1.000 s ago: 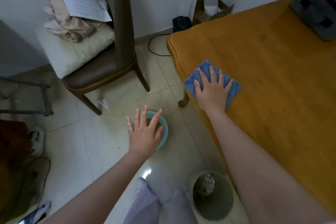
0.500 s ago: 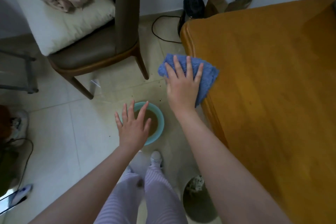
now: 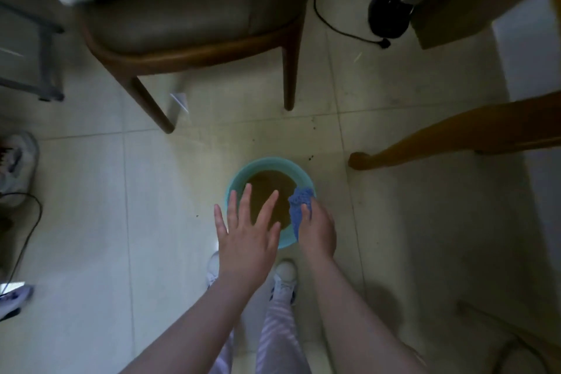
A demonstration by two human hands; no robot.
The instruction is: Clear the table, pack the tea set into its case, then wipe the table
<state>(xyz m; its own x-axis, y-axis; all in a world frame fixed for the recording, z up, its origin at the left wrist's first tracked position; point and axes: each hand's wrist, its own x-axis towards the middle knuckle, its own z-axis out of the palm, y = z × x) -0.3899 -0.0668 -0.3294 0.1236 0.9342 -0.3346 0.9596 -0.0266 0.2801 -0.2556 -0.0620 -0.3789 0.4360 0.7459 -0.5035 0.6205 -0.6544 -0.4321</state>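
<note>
A teal basin [image 3: 243, 170] with brown liquid stands on the tiled floor in front of my feet. My right hand [image 3: 318, 231] grips the crumpled blue cloth [image 3: 299, 202] over the basin's right rim. Spread flat with straight fingers, my left hand [image 3: 246, 237] hovers above the basin's near left side and holds nothing. The orange wooden table shows only as a curved leg [image 3: 425, 143] at the right; its top and the tea set case are out of view.
A brown chair [image 3: 188, 27] with a white cushion stands beyond the basin. A black appliance [image 3: 394, 6] with a cable and a cardboard box [image 3: 449, 18] sit top right. Shoes [image 3: 15, 161] lie at the left edge. Dark crumbs dot the tiles near the basin.
My right hand has carried the blue cloth off the table edge and down to the basin, now bunched in its grip. The view has tilted down to the floor; the left hand stays over the basin.
</note>
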